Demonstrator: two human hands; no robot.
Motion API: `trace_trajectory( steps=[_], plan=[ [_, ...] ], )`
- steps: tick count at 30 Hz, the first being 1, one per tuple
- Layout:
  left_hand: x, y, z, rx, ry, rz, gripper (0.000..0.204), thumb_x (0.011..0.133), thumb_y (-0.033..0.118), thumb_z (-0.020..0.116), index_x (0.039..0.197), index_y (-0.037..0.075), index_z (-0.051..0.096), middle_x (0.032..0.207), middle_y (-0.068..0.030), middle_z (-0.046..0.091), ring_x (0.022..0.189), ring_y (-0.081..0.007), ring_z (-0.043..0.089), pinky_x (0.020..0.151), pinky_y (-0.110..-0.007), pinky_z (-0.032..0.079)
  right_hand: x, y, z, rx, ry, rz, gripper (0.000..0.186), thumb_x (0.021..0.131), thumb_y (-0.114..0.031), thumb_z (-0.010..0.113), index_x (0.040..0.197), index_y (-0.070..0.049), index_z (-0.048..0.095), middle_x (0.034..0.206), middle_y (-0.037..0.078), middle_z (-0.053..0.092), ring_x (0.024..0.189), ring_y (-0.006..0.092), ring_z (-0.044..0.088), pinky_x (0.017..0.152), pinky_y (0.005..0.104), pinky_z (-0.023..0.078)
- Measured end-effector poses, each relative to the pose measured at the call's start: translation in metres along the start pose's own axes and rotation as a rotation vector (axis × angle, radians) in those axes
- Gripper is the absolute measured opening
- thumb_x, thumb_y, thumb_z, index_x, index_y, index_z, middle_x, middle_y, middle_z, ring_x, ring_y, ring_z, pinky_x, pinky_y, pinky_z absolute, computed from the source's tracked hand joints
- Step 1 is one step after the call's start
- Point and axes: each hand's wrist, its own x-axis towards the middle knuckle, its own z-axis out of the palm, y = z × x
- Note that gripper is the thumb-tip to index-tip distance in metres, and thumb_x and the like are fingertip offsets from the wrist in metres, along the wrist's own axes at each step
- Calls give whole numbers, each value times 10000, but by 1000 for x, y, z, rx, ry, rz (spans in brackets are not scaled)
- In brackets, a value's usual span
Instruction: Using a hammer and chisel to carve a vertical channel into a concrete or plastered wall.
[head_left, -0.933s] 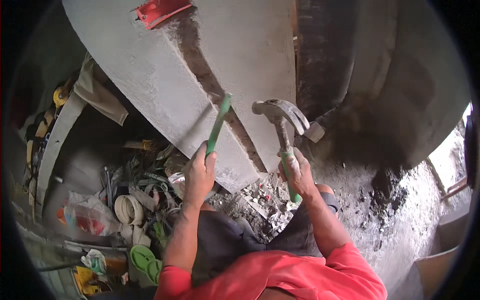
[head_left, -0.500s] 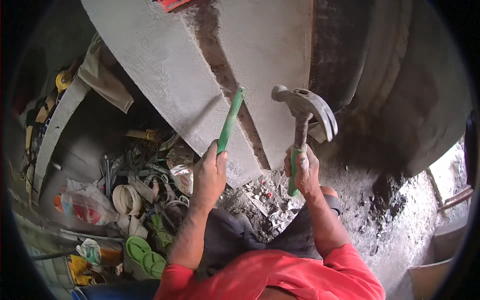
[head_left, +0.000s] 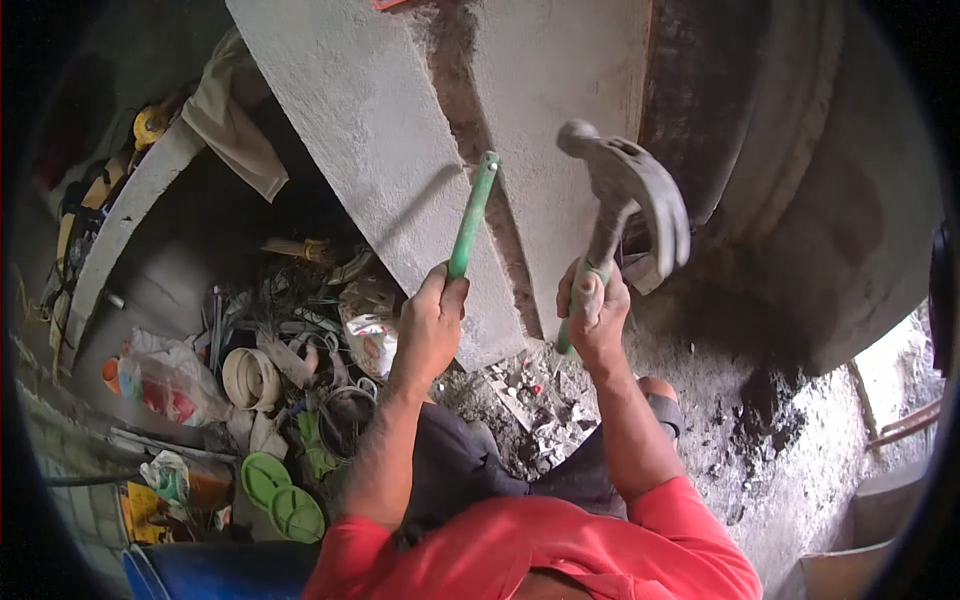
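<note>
My left hand (head_left: 432, 325) is closed around a green rod-like tool (head_left: 470, 218), held upright over a rough groove (head_left: 455, 95) that runs down a grey plastered surface (head_left: 350, 110). The rod's upper end overlaps the groove; whether it touches, I cannot tell. To its right, my right hand (head_left: 597, 312) grips a claw hammer (head_left: 625, 175) by its green-wrapped handle, with the head raised beside the rod and its claw pointing right. The hammer head is slightly blurred. A red piece (head_left: 398, 3) shows at the top edge, mostly cut off.
Rubble (head_left: 530, 410) lies below the plastered surface. At left are a curved ledge (head_left: 130, 230) with tools, a beige cloth (head_left: 240, 140), white pipe fittings (head_left: 252, 380), green slippers (head_left: 295, 510) and mixed clutter. A blue container (head_left: 220, 570) is at bottom left, a dark curved wall (head_left: 820, 220) at right.
Both hands and their tools have risen in the picture and shifted somewhat right. The view has shifted too, leaving the red piece mostly out of frame and showing more of the blue container.
</note>
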Motion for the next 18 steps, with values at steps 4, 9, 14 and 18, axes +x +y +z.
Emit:
trace_trajectory(
  steps=[4, 9, 14, 18],
  plan=[
    [2, 13, -7, -64, -81, -36, 296, 1048, 298, 479, 1085, 21, 577, 693, -72, 548, 570, -186, 537, 547, -375, 448, 24, 16, 1, -436, -136, 117, 457, 991, -440, 562, 897, 8, 570, 654, 42, 545, 624, 113, 470, 554, 327, 424],
    [6, 7, -22, -392, -134, -150, 338, 1039, 328, 514, 1148, 24, 614, 681, 20, 483, 515, -43, 427, 423, -222, 356, 46, -28, -6, -284, -112, 245, 465, 980, -436, 593, 1000, 27, 636, 757, 224, 650, 699, 295, 647, 665, 415, 505],
    [11, 3, -31, -422, -183, -145, 369, 1012, 350, 564, 1224, 51, 601, 699, 19, 479, 509, -41, 416, 418, -218, 322, 46, -49, -2, -268, -118, 70, 478, 976, -447, 598, 946, 28, 635, 733, 221, 643, 666, 329, 654, 650, 429, 503],
    [29, -17, -30, -534, -268, -195, 453, 1002, 368, 589, 1287, 20, 547, 728, 24, 486, 507, -38, 415, 421, -215, 347, 65, -29, -7, -746, -323, 115, 540, 957, -499, 597, 946, 38, 648, 774, 276, 656, 738, 442, 674, 677, 493, 510]
  ],
)
